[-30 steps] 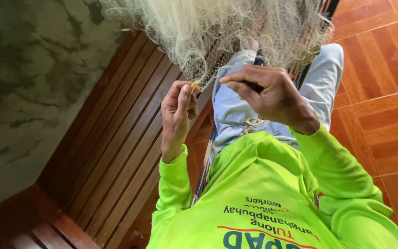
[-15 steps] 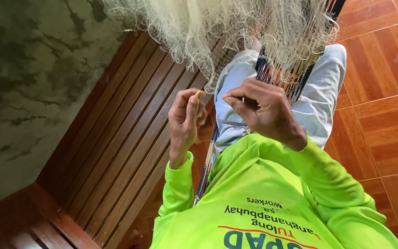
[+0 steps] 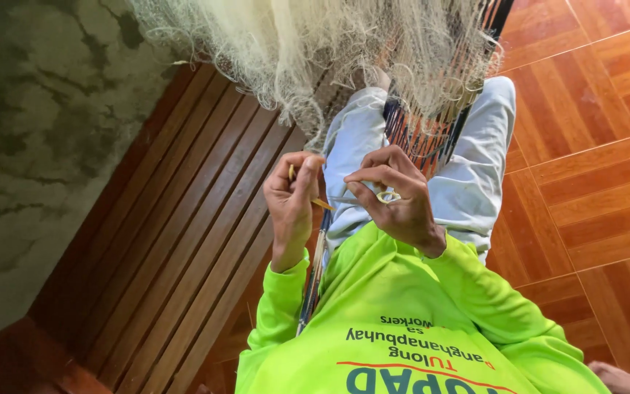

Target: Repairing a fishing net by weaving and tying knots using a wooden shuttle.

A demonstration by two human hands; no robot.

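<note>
Slanting netting needle (image 3: 313,195), tip down-right.

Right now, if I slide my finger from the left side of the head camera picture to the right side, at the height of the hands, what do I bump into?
Mottled grey-green wall → brown wooden slat bench → left hand pinching a thin yellow stick → right hand → pale trouser leg → reddish parquet floor.

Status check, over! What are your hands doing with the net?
Left hand pinching yellow netting needle. Right hand gripping pale twine. Fishing net hanging above, nothing blocking.
</note>
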